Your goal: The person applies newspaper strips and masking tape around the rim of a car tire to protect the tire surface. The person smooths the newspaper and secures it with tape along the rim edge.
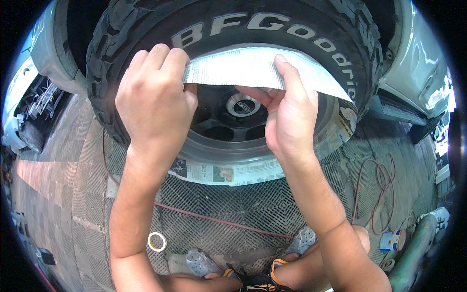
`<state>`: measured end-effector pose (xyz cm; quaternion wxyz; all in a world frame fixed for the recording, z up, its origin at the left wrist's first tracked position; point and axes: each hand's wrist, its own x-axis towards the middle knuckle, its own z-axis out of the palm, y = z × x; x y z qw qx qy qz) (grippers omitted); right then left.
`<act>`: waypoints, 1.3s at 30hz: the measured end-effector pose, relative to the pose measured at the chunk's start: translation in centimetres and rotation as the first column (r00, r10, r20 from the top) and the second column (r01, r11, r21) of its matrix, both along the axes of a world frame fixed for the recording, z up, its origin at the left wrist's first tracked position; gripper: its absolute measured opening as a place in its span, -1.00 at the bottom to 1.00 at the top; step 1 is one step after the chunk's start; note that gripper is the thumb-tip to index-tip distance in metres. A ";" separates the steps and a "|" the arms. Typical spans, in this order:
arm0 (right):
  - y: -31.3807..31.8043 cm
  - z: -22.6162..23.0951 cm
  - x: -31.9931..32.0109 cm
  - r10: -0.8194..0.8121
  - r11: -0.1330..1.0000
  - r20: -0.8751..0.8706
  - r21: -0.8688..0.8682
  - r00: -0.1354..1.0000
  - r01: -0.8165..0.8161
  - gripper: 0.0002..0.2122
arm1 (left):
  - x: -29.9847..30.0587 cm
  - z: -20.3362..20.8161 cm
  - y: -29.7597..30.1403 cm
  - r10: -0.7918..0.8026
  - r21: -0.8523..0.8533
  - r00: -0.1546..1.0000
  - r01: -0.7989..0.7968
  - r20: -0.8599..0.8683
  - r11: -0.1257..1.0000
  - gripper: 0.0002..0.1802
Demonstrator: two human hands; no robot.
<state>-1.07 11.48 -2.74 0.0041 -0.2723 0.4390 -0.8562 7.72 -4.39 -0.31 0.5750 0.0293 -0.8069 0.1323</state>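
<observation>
Grid floor (233, 204); both hands (154, 95) pressing newspaper strip (243, 68) against tyre (146, 29).

A small can (392, 240) stands on the floor at the lower right of the frame, short and cylindrical, wrapped in a label of blue, white and orange-red. Across the upper middle, raised white lettering (262, 27) curves along the black sidewall of the tyre (121, 44). In the centre of the frame, the wheel's hub carries a round cap badge (242, 105), dark with a pale ring around it. No screens or signs show anywhere else in the frame.
</observation>
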 end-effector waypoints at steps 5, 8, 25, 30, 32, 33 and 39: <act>0.1 -0.2 -0.3 -0.006 1.000 -0.017 -0.028 1.000 0.005 -0.70 | -0.1 0.1 0.1 -0.019 0.012 1.000 0.019 -0.003 1.000 -0.73; 0.1 -0.2 -0.4 -0.017 1.000 -0.014 -0.016 1.000 0.017 -0.69 | -0.3 0.1 0.0 -0.016 -0.010 1.000 0.016 -0.003 1.000 -0.74; -0.1 0.1 -0.2 0.011 0.998 0.048 -0.070 0.999 -0.008 -0.73 | -0.5 -0.3 -0.5 -0.052 0.024 0.998 0.053 -0.021 0.998 -0.74; 0.0 -0.3 -0.2 0.047 0.996 0.080 -0.074 0.996 -0.041 -0.75 | -0.4 -0.3 -0.4 -0.043 0.012 0.999 0.043 -0.014 0.999 -0.73; 0.1 -0.5 -0.2 0.064 0.994 0.082 -0.089 0.995 -0.057 -0.75 | -0.4 -0.2 -0.4 -0.060 0.024 0.998 0.061 -0.021 0.998 -0.72; 0.2 -0.5 -0.2 0.064 0.993 0.074 -0.102 0.995 -0.056 -0.75 | -0.5 -0.2 -0.4 -0.049 0.008 0.999 0.049 -0.014 0.999 -0.72; 0.6 -0.4 -0.6 0.091 0.983 0.072 -0.166 0.993 -0.078 -0.75 | -0.5 -0.3 -0.3 -0.044 0.019 0.999 0.044 -0.014 0.999 -0.71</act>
